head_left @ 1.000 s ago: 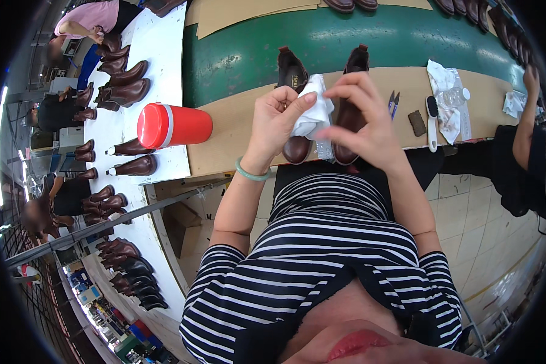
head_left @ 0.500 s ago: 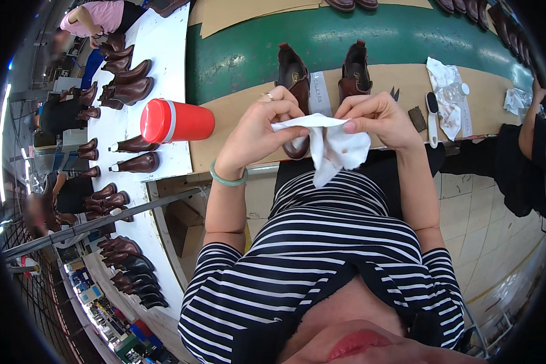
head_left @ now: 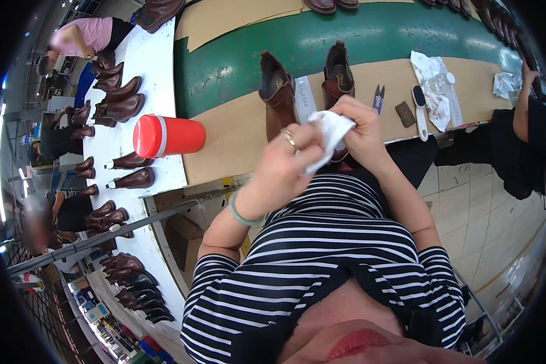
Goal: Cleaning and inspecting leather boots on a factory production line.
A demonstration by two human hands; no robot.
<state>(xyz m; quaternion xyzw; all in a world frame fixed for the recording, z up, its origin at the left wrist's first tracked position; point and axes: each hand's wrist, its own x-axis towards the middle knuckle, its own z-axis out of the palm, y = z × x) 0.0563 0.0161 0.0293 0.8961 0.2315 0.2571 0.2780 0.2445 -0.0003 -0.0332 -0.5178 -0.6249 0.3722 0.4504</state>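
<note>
Between my two hands is a bunched white cloth (head_left: 333,128). My left hand (head_left: 285,161), with a ring and slightly blurred, is closed on its lower left side. The fingers of my right hand (head_left: 361,128) pinch its upper right end. Just beyond the hands a pair of brown ankle boots stands on the cardboard-covered bench: the left boot (head_left: 277,100) shows most of its upper, while the right boot (head_left: 338,76) is partly hidden by the cloth and my right hand. A white printed strip (head_left: 303,100) lies between the boots.
Right of the boots lie thread snips (head_left: 378,99), a brown block (head_left: 405,114), a black-bristled brush (head_left: 420,112), a stained cloth (head_left: 434,100) and a clear bottle (head_left: 440,84). A red jug (head_left: 170,136) lies at left. More boots line the white table (head_left: 158,67). Other people work nearby.
The cloth was spread between both hands and is now bunched up. My left hand has come lower and closed on it. The view has shifted slightly.
</note>
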